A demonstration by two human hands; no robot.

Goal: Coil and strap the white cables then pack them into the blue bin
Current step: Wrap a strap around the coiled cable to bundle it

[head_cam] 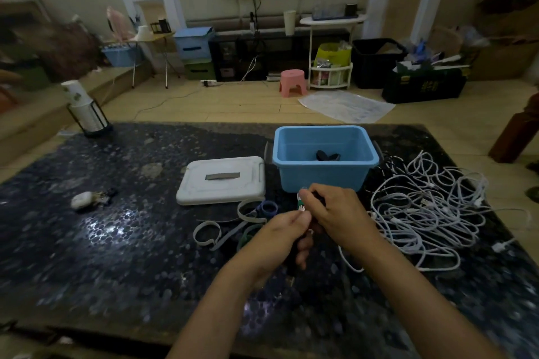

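Between your hands, at lower centre of the frame, sits a small bundle wrapped by a green strap (pixel 302 200); what the bundle is cannot be told. Your left hand (pixel 287 230) pinches its lower end with curled fingers. Your right hand (pixel 335 208) closes over its top. The step in hand appears to be strapping. Next, fasten the strap, then place the bundle in the open light-blue plastic bin (pixel 325 175), just beyond your hands. The tangled pile of thin white cables (pixel 431 207) lies at right, uncoiled. Spare loop straps (pixel 221 230) lie left of your hands.
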